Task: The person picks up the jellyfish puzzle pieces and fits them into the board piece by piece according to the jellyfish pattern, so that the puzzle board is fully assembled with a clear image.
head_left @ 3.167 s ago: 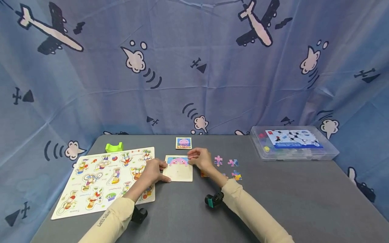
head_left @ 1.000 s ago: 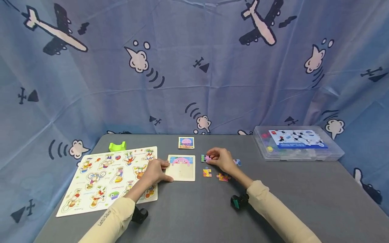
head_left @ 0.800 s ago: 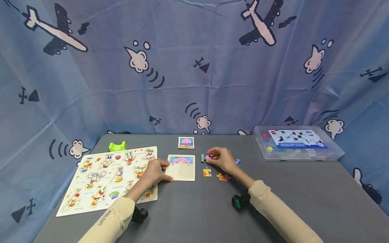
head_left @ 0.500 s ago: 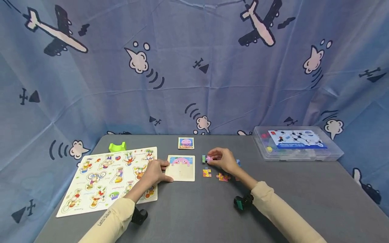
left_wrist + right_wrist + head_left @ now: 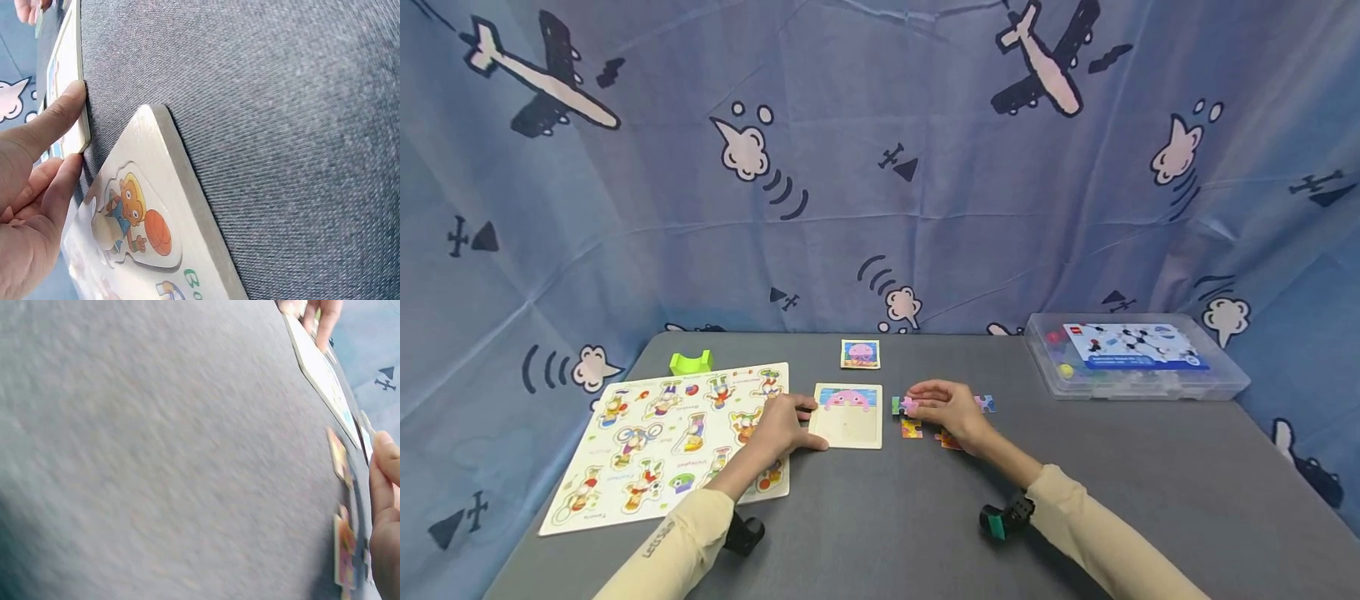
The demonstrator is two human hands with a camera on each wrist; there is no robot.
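Note:
My left hand (image 5: 782, 425) holds the left side of a square wooden puzzle tray (image 5: 844, 429), thumb near its lower corner. In the left wrist view the thumb and a fingertip meet the edge of the tray (image 5: 76, 128). A strip of pink face and blue picture fills the top of the tray; below it is bare wood. Just right of the tray, my right hand (image 5: 951, 412) pinches a pink and green jigsaw piece (image 5: 907, 406) between thumb and fingers. Under and around this hand lie a yellow piece (image 5: 912, 429), an orange piece (image 5: 949, 440) and blue pieces (image 5: 985, 403), partly hidden.
A large peg puzzle board (image 5: 662, 446) with cartoon figures lies at left, a green plastic block (image 5: 691, 363) behind it. A small pink-creature picture card (image 5: 861, 354) lies beyond the tray. At back right stands a clear plastic case (image 5: 1138, 357). A patterned blue curtain (image 5: 850, 167) hangs behind.
My right hand has gone from the tray's upper right corner to the loose pieces, then slightly nearer me with the pink and green piece. The left hand stays on the tray.

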